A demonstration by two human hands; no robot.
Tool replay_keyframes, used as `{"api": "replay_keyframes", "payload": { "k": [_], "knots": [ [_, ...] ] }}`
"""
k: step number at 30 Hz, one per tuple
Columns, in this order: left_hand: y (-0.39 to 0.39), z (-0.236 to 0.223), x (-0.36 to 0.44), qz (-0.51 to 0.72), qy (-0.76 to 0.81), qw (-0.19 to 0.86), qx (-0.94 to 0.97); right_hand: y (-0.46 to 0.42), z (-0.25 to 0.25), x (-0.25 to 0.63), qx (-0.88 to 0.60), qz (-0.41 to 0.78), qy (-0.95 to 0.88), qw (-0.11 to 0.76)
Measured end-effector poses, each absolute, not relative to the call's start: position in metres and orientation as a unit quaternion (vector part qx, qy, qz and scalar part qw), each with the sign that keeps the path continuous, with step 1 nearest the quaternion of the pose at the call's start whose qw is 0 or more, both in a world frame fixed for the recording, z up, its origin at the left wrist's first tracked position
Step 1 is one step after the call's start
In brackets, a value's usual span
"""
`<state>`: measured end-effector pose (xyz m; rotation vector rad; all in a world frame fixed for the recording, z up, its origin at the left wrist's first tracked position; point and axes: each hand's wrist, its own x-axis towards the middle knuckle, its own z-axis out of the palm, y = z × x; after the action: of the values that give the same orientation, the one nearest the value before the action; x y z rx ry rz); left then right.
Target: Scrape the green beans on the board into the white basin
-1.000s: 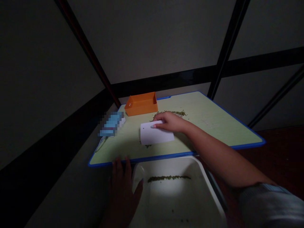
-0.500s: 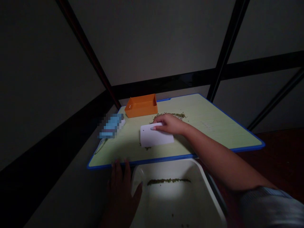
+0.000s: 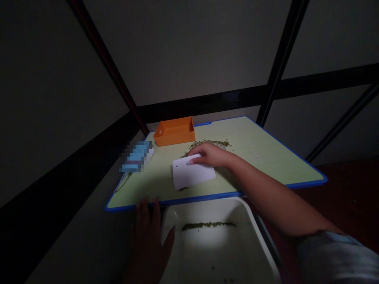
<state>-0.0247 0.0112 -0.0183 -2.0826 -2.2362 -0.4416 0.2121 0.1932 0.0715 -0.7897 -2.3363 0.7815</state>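
Dim worktop point(image 3: 275, 157): our right hand point(image 3: 207, 154) grips white card point(image 3: 192, 173), now nearer us, advancing grains point(image 3: 182, 189) below-left of that hand; left hand point(image 3: 149, 236) spread.

From a distance, I see a pale green desk point(image 3: 266, 146) edged in bright blue. Toward its far left corner, my view shows a plain orange tray point(image 3: 174, 139); mid-desk, a white card point(image 3: 194, 173) and olive-brown grains point(image 3: 213, 142); off the near edge, an off-white tub point(image 3: 210, 254).

Right fingers point(image 3: 197, 160) grip a white card point(image 3: 193, 175) (holed near one corner).
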Motion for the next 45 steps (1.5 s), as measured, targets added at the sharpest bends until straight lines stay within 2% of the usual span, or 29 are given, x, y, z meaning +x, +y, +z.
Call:
{"api": "replay_keyframes", "payload": {
  "k": [12, 29, 45],
  "knots": [
    [0.0101, -0.0171, -0.0237, -0.132, -0.718, 0.039, -0.682, 0.1909, 0.0683, 0.2077, -0.297, 0.255, -0.884, 0.255],
    [0.0091, -0.0163, -0.0228, -0.129, -0.713, 0.035, -0.688, 0.1914, 0.0654, 0.2056, -0.25, 0.296, -0.891, 0.238],
    [0.0058, -0.0169, -0.0228, -0.132, -0.708, 0.053, -0.692, 0.1873, 0.0723, 0.2109, -0.284, 0.312, -0.884, 0.202]
  ]
}}
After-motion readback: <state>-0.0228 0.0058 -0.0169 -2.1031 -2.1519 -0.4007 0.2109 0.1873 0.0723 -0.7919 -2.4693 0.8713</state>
